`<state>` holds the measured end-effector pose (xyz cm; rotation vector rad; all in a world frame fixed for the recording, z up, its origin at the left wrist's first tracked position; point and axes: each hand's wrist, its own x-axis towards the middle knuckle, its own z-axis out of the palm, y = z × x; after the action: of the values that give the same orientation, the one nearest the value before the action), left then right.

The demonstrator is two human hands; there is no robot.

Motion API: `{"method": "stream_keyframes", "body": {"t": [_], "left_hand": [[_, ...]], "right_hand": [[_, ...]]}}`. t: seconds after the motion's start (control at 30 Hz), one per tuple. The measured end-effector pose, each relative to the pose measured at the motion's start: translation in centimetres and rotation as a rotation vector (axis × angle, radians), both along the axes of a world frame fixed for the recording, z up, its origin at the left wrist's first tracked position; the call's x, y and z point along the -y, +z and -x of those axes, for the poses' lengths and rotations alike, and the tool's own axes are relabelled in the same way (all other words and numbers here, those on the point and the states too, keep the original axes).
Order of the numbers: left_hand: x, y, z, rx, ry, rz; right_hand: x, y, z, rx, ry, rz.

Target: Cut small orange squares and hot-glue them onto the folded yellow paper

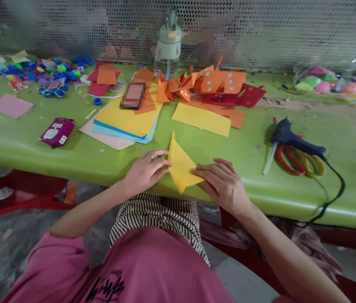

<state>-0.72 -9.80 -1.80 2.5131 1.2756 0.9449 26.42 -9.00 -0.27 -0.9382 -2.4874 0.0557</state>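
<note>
A folded yellow paper sheet (180, 165) lies at the near edge of the green table (23, 139), one corner standing up. My left hand (144, 170) rests on its left edge, fingers closed together and pressing the fold; a ring shows on one finger. My right hand (224, 183) lies on the paper's right side, fingers pressed flat on it.
A stack of yellow, blue and pink sheets (124, 124) and a loose yellow sheet (201, 119) lie behind. Folded orange pieces (197, 84), a water bottle (168, 44), bottle caps (47, 73), a purple pack (57, 131), a blue glue gun (291, 139) with scissors (294, 162) and its cord.
</note>
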Motion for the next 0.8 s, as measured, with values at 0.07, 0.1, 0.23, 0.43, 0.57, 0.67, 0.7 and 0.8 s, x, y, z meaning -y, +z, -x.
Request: {"method": "stream_keyframes", "body": {"t": [0.07, 0.1, 0.23, 0.43, 0.57, 0.67, 0.7, 0.8], "left_hand": [[-0.5, 0.7, 0.3, 0.043, 0.012, 0.109], [-0.8, 1.1, 0.5, 0.074, 0.012, 0.182], [-2.2, 2.4, 1.0, 0.25, -0.09, 0.556], [-5.8, 2.3, 1.2, 0.54, -0.337, 0.897], [-8.2, 3.2, 1.0, 0.566, -0.29, 0.888], [-9.5, 3.4, 0.4, 0.648, -0.238, 0.831], [-9.9, 3.3, 0.2, 0.674, -0.216, 0.814], [-10.8, 2.5, -0.7, 0.748, -0.177, 0.82]], "right_hand": [[-0.2, 0.2, 0.4, -0.039, 0.009, 0.042], [-0.4, 0.3, 0.6, -0.057, 0.011, 0.053], [-0.9, 1.0, 1.4, -0.156, 0.002, 0.028], [-2.2, 2.4, 2.3, -0.155, 0.029, 0.067], [-4.9, 3.7, 2.8, -0.242, -0.033, 0.132], [-7.5, 4.0, 3.0, -0.326, -0.048, 0.274], [-8.3, 3.9, 3.0, -0.368, -0.05, 0.33], [-9.7, 3.0, 3.0, -0.471, -0.059, 0.49]]}}
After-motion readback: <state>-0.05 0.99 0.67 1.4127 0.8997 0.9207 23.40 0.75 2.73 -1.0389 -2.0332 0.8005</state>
